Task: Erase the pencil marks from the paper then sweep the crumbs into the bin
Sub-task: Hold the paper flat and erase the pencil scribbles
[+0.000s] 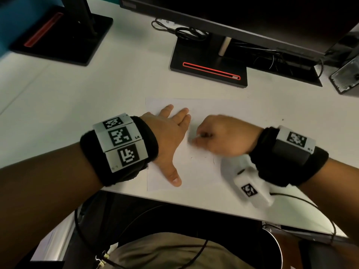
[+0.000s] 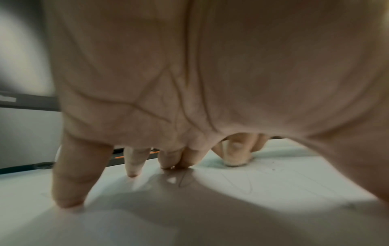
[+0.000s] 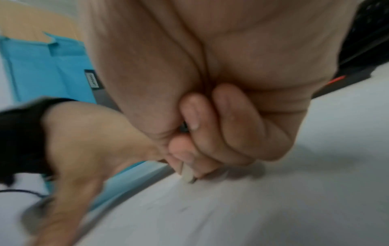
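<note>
A white sheet of paper lies on the white desk near its front edge, with faint pencil marks below my right hand. My left hand lies flat on the sheet's left part, fingers spread and straight, pressing it down. My right hand is curled and blurred, pinching a small whitish eraser whose tip touches the paper. In the left wrist view the pencil lines run across the sheet beside my fingertips, and the eraser rests on the paper beyond them.
Two black monitor stands sit at the back of the desk, with tangled cables behind. A dark box stands at the far right. The desk's front edge runs just below the paper. No bin shows.
</note>
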`<act>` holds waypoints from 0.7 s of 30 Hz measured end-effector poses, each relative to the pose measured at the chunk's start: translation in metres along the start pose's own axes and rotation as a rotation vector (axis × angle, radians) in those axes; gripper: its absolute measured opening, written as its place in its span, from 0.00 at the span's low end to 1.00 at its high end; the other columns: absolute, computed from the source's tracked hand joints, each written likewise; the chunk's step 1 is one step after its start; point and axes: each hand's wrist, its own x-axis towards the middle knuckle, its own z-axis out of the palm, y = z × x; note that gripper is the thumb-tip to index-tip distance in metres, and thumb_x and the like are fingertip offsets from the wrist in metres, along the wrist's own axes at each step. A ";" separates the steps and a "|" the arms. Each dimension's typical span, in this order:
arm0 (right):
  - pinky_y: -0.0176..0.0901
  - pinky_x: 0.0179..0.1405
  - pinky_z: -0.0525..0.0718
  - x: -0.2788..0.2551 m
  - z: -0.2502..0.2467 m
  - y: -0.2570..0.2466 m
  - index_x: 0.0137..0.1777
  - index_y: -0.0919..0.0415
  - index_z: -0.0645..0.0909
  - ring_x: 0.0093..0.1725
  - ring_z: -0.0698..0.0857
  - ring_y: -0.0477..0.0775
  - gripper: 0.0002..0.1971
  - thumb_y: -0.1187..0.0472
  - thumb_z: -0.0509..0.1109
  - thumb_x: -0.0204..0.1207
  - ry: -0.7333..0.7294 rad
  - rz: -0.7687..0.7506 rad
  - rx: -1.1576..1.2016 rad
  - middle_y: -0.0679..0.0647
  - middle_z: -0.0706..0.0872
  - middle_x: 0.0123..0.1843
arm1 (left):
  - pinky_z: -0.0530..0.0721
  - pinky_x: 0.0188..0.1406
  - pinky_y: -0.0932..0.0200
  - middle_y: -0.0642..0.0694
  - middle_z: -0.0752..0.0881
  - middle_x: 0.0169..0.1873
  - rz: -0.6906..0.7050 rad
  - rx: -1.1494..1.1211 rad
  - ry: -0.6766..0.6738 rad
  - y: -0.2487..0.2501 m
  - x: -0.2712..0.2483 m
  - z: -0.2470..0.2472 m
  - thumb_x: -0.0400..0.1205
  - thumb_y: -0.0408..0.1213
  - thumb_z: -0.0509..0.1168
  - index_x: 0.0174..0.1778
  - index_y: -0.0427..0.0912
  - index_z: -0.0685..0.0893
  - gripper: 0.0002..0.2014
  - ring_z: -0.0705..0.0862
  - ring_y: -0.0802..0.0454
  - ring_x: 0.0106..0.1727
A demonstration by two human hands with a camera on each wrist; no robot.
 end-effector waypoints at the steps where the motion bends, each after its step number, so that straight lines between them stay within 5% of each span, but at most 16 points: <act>1: 0.46 0.32 0.74 0.005 -0.007 0.007 0.31 0.66 0.77 0.30 0.75 0.54 0.24 0.51 0.64 0.85 0.038 0.041 0.011 0.60 0.79 0.29 | 0.57 0.84 0.32 0.51 0.24 0.84 0.000 0.002 0.005 0.000 -0.001 0.000 0.58 0.77 0.74 0.85 0.42 0.25 0.80 0.28 0.41 0.86; 4: 0.44 0.29 0.70 0.010 -0.013 0.013 0.29 0.63 0.73 0.30 0.74 0.55 0.24 0.52 0.63 0.85 0.092 0.086 0.020 0.56 0.76 0.28 | 0.57 0.84 0.32 0.51 0.24 0.84 -0.006 -0.005 0.016 0.001 -0.001 0.001 0.57 0.78 0.74 0.85 0.41 0.26 0.80 0.29 0.42 0.86; 9: 0.42 0.27 0.71 0.005 -0.001 -0.003 0.30 0.64 0.75 0.26 0.71 0.50 0.23 0.51 0.64 0.85 -0.027 -0.011 0.031 0.54 0.75 0.26 | 0.56 0.83 0.34 0.50 0.23 0.84 -0.025 -0.023 0.019 -0.002 0.002 0.004 0.55 0.78 0.75 0.85 0.46 0.25 0.81 0.28 0.38 0.85; 14: 0.44 0.30 0.69 0.016 -0.015 0.009 0.28 0.62 0.73 0.28 0.73 0.53 0.24 0.52 0.63 0.85 0.081 0.078 0.035 0.54 0.75 0.26 | 0.61 0.80 0.30 0.38 0.22 0.82 -0.098 -0.088 -0.008 -0.004 0.001 0.004 0.51 0.78 0.77 0.83 0.55 0.22 0.82 0.26 0.33 0.84; 18: 0.43 0.29 0.72 0.009 -0.003 -0.008 0.30 0.63 0.75 0.27 0.72 0.51 0.23 0.52 0.63 0.85 -0.031 -0.015 0.020 0.53 0.75 0.26 | 0.59 0.81 0.31 0.36 0.22 0.82 -0.102 -0.078 -0.010 -0.005 0.004 0.006 0.49 0.79 0.76 0.82 0.52 0.20 0.84 0.27 0.32 0.84; 21: 0.42 0.29 0.69 0.021 -0.020 0.006 0.27 0.61 0.71 0.27 0.70 0.52 0.24 0.52 0.65 0.85 0.042 0.089 0.068 0.52 0.71 0.26 | 0.61 0.80 0.30 0.37 0.23 0.82 -0.106 -0.067 -0.010 -0.005 0.003 0.005 0.49 0.80 0.75 0.83 0.48 0.21 0.85 0.28 0.34 0.85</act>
